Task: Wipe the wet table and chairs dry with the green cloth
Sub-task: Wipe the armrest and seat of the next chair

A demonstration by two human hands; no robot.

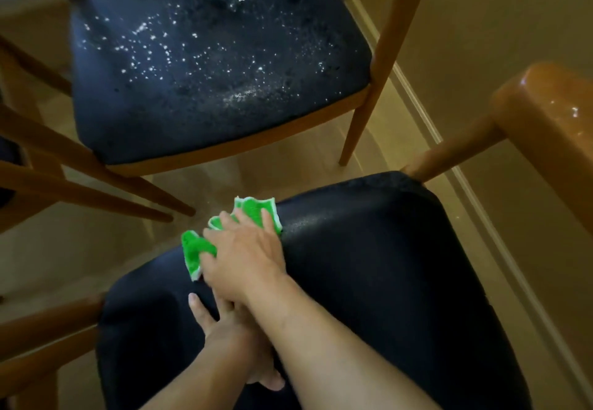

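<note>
The green cloth (253,209) lies bunched on the front left corner of the near chair's dark blue seat (369,265). My right hand (244,258) presses flat on the cloth with its fingers spread. My left hand (221,329) rests on the same seat just behind it, one finger stretched out, and my right forearm hides most of it. The far chair's dark blue seat (208,72) is covered with water droplets.
The near chair's wooden backrest (552,114) at the right shines with a few drops. Wooden legs of another chair (80,185) slant in from the left. A wall with a skirting board (481,201) runs along the right, and light floor (272,159) shows between the chairs.
</note>
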